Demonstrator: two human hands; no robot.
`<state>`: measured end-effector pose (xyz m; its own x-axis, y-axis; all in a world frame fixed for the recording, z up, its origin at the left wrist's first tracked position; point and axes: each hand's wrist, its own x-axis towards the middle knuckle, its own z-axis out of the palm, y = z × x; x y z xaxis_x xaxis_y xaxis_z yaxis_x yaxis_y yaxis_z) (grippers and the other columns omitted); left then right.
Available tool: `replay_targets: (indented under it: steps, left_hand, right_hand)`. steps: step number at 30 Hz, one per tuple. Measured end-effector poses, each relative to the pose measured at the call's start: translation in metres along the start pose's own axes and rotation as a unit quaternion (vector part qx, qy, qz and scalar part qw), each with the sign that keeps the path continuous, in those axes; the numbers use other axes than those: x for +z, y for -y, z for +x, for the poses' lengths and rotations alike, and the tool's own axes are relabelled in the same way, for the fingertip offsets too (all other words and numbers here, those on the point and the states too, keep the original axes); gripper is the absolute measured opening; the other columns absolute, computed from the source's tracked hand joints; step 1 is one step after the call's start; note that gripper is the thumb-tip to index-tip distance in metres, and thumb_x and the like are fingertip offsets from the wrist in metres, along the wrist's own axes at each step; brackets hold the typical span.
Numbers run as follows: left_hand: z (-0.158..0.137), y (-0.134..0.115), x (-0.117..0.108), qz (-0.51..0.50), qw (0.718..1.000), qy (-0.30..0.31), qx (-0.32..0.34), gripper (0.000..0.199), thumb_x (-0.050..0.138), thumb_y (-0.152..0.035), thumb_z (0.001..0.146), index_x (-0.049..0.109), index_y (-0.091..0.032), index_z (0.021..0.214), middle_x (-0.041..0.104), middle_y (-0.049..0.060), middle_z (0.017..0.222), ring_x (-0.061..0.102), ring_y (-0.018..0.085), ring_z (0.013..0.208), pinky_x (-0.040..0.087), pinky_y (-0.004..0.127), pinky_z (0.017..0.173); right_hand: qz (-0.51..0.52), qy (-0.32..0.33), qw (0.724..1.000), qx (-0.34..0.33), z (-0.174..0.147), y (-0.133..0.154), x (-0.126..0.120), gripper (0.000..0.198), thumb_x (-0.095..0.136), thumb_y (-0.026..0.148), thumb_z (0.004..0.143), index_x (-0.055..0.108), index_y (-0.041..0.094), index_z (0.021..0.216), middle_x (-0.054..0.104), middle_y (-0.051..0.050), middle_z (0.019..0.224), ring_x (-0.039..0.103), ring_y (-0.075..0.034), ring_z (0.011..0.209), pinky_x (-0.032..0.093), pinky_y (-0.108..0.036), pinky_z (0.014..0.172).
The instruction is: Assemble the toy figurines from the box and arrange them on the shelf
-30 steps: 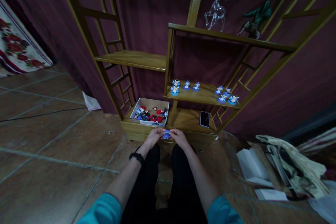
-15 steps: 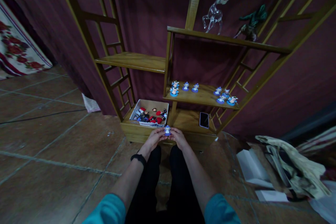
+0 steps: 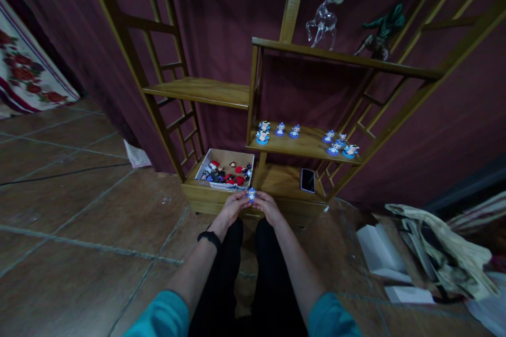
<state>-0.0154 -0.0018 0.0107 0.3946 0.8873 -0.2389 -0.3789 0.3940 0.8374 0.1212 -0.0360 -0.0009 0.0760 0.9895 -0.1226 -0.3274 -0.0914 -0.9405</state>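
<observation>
Between my left hand (image 3: 233,207) and my right hand (image 3: 269,207) is a small white figurine (image 3: 252,195) with a purple top and base. The fingers of both hands pinch it from either side, upright, in front of the low cabinet. Just behind it stands an open cardboard box (image 3: 225,186) holding loose figurine parts (image 3: 229,178) in red, black and white. On the middle shelf (image 3: 310,148), similar figurines stand in two groups: purple-based figurines (image 3: 294,131) and blue-based figurines (image 3: 262,137) at the left, more purple and blue ones (image 3: 334,148) at the right.
A phone (image 3: 307,180) lies on the lower shelf, right of the box. A clear glass horse (image 3: 323,23) and a dark green statuette (image 3: 381,31) stand on the upper shelf. White box pieces (image 3: 381,253) and a pale cloth bag (image 3: 446,253) lie on the floor at right.
The figurine has turned or tipped very slightly between my fingers. Both hands stay in the same place, and the shelf figurines are unchanged; the view has shifted a little.
</observation>
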Motion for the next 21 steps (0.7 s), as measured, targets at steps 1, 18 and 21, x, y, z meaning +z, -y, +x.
replay_targets:
  steps: [1,18,21]
  left_hand:
    - [0.0,0.0,0.0,0.002,1.0,0.004,0.002,0.029,0.071,-0.006,0.059,0.067,-0.01,0.088,0.068,0.008,0.077,0.061,0.011,0.061,0.05,0.022,0.063]
    - [0.005,0.005,-0.002,0.001,1.0,-0.009,-0.004,0.028,0.069,0.001,0.057,0.068,-0.009,0.083,0.068,0.008,0.071,0.061,0.012,0.058,0.05,0.022,0.058]
    - [0.005,0.005,-0.002,-0.026,0.999,-0.027,-0.007,0.024,0.066,0.001,0.062,0.066,-0.01,0.083,0.067,0.007,0.071,0.062,0.012,0.061,0.051,0.022,0.061]
  right_hand:
    - [-0.001,0.0,1.0,-0.001,0.001,-0.002,0.0,0.033,0.069,0.033,0.061,0.064,0.019,0.09,0.067,-0.005,0.086,0.063,-0.015,0.073,0.049,-0.027,0.067]
    - [-0.026,-0.009,0.999,0.021,0.013,-0.01,-0.006,0.034,0.072,0.028,0.055,0.063,0.017,0.086,0.066,-0.003,0.081,0.061,-0.013,0.065,0.048,-0.024,0.059]
    - [0.0,-0.028,0.999,0.017,0.012,-0.01,-0.004,0.035,0.073,0.03,0.055,0.063,0.017,0.086,0.065,-0.002,0.081,0.06,-0.012,0.065,0.048,-0.025,0.061]
